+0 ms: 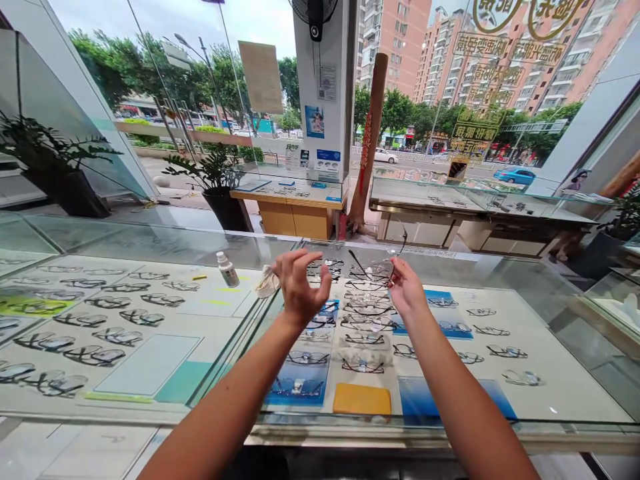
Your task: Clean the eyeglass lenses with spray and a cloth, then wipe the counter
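Observation:
My left hand [303,283] is raised over the glass display case, its fingers curved and apart, with nothing between them. A crumpled pale cloth [267,283] lies just left of it. To the right, my right hand [404,283] pinches a thin-framed pair of eyeglasses [395,261], whose temples stick up and out to the left. Rows of folded eyeglasses [367,309] are laid out in the case below both hands.
A small white bottle [228,271] stands on the glass at the left of my hands. An orange-yellow case [362,399] lies near the front edge. More eyeglasses [107,303] fill the left display. A wooden post [371,133] rises beyond the counter.

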Tool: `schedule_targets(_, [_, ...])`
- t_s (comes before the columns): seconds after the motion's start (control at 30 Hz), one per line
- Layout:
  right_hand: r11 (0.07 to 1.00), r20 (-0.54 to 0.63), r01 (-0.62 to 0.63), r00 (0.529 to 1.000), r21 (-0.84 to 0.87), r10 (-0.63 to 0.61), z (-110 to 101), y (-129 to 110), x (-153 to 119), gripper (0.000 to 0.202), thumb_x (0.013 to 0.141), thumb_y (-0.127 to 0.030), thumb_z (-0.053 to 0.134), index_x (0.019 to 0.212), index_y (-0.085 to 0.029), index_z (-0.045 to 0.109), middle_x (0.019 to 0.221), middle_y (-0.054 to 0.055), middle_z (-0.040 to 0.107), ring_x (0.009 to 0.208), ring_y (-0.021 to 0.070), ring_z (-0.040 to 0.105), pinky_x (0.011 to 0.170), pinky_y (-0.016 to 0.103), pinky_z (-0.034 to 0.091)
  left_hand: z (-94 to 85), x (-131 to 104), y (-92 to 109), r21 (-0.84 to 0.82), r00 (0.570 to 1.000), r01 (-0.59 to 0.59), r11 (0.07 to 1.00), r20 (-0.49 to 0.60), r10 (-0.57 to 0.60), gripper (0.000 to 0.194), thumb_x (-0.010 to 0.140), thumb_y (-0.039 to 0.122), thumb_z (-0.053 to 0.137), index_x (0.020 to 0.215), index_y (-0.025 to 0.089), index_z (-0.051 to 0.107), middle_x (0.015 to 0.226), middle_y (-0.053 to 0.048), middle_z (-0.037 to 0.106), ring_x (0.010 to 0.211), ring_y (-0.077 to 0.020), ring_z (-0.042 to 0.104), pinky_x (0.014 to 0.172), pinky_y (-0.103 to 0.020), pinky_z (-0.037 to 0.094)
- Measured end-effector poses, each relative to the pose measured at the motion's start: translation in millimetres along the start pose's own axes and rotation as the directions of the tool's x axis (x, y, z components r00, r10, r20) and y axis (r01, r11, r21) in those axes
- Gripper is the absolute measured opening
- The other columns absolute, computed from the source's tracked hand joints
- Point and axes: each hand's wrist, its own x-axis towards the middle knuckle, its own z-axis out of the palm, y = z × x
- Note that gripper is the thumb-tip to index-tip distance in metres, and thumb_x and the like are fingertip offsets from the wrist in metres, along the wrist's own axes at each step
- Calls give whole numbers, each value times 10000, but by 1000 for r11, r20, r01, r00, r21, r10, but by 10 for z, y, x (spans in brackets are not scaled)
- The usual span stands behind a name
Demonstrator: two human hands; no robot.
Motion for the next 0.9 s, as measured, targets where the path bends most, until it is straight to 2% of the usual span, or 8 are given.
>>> schedule_targets(0.1, [1000,-3,5,1000,25,-5,-20,-7,24,476,513,-413,1031,865,-238,763,777,-31,641,615,114,459,501,245,364,1,-145,225,-124,982,-167,978,64,176,226,866,240,709,1092,234,702,986,-92,645,956,-270,599,912,-425,402])
schedule_targets(0.27, [999,20,31,999,39,-32,-10,18,15,432,574,-415,1021,862,-253,743,769,-32,645,628,128,516,511,258,414,-22,-240,405,-215,918,-364,906,80,388,286,866,205,776,1141,270,726,1064,-94,662,1049,-265,608,936,-417,404])
schedule_targets(0.5, [996,7,-4,1000,87,4,32,-7,-41,445,571,-366,1031,861,-241,717,815,-50,652,710,117,566,577,232,434,71,-247,436,-238,915,-326,915,162,369,192,957,217,743,1147,248,746,1129,-90,742,1087,-252,621,962,-409,429])
schedule_targets(0.67, [994,-8,-52,999,94,53,100,9,-108,422,568,-315,1011,833,-232,693,833,-50,661,725,115,585,594,230,413,152,-282,433,-237,903,-297,925,244,352,203,967,268,759,1168,248,760,1176,-73,786,1126,-271,631,967,-421,444])
schedule_targets(0.9, [990,-14,-93,995,102,95,194,39,-216,468,526,-337,1028,890,-242,751,898,-44,684,763,104,586,597,200,410,210,-304,390,-297,905,-267,917,249,344,180,968,276,758,1129,198,743,1067,-73,802,1001,-243,680,916,-400,518])
